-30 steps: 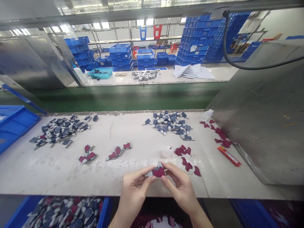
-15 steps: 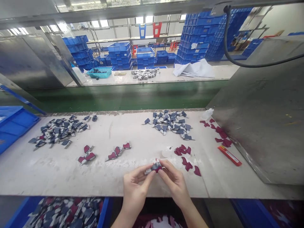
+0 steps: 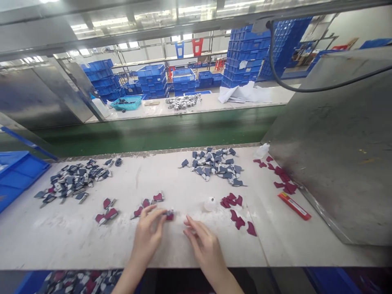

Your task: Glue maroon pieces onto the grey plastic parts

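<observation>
My left hand (image 3: 149, 230) pinches a small grey part with a maroon face (image 3: 169, 215) over the middle of the white table. Just left of it lies a short row of maroon-faced parts (image 3: 158, 197). My right hand (image 3: 203, 245) is apart from it, fingers spread and slightly curled, holding nothing. Beyond my right hand stands a small round white container (image 3: 210, 203). To its right are loose maroon pieces (image 3: 239, 222). Another small group of maroon-faced parts (image 3: 111, 213) rests farther left.
Piles of dark grey parts lie at the left (image 3: 70, 179) and centre right (image 3: 216, 163). A red packet (image 3: 294, 206) and more maroon pieces (image 3: 283, 175) are near the slanted metal panel (image 3: 337, 163). A blue crate (image 3: 21, 171) stands at the left edge.
My left hand has moved left with the part. My right hand has let go of it and drawn away, opening its fingers. The camera view has shifted slightly.
</observation>
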The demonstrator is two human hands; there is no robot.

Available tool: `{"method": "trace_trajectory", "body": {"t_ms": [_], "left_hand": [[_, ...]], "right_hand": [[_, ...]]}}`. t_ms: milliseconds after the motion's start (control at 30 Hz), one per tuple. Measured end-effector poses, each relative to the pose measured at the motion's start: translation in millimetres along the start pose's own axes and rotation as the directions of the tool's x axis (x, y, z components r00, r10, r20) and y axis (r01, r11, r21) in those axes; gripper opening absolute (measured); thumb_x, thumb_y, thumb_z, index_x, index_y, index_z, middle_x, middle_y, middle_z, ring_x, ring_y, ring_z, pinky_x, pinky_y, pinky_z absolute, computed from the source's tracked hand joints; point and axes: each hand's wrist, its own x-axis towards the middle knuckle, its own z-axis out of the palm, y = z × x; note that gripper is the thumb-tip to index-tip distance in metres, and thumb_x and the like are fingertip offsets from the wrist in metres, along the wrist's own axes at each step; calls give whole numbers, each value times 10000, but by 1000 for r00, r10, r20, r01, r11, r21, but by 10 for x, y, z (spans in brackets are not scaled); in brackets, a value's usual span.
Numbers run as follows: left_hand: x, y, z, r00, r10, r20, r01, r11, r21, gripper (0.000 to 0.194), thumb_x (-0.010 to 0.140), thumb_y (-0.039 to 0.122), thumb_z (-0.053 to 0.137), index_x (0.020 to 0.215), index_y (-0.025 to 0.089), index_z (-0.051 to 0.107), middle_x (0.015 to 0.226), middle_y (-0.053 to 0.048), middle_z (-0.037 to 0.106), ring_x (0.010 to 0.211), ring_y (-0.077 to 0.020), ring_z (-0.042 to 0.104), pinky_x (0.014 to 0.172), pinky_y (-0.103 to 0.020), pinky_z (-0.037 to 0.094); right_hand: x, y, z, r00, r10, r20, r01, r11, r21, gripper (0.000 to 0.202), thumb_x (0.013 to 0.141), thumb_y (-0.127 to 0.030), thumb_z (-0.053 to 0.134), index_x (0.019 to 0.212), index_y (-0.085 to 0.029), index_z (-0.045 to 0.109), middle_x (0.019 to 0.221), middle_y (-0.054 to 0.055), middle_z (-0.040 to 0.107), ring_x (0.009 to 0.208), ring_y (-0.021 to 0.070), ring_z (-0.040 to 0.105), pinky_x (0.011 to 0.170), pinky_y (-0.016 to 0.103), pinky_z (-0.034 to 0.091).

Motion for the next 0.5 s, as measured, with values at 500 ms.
{"method": "trace_trajectory", "body": {"t_ms": [500], "left_hand": [[1767,326,978,952,48,302,-157,924,347,294,871,86,549,1160,103,602,1079,-186,689,1096,-310,616,939,-417,489]], "right_hand": [[179,301,-290,985,-104,-139,30,891,-453,500,893,-342,635,1385,-291,562,1250,165,577,1234,399,519,882,613,540]]}}
